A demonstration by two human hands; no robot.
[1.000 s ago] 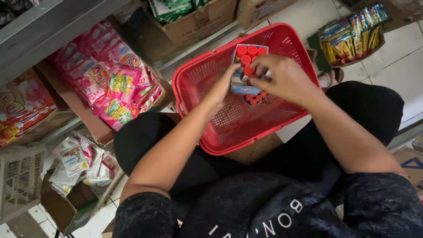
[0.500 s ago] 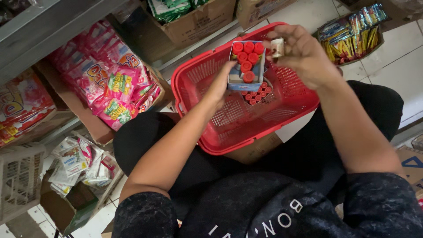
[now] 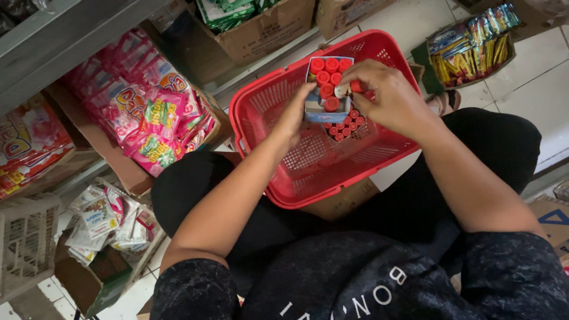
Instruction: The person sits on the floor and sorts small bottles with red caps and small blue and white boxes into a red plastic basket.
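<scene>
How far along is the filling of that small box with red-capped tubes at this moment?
Done: the small box, held by the left hand over the red basket, already shows about seven red caps upright. In hand: the right hand pinches one red-capped tube at the box's open edge. Left: a cluster of loose tubes lies on the basket floor below, and one corner of the box looks unfilled.

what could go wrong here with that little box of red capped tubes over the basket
The left hand holds the small box of red-capped tubes by one side only, so it may tip and spill them. The right hand pinches one tube at its fingertips; it could slip into the red basket among the loose tubes there. The basket rests on the lap, partly overhanging a cardboard box, and might slide.
</scene>
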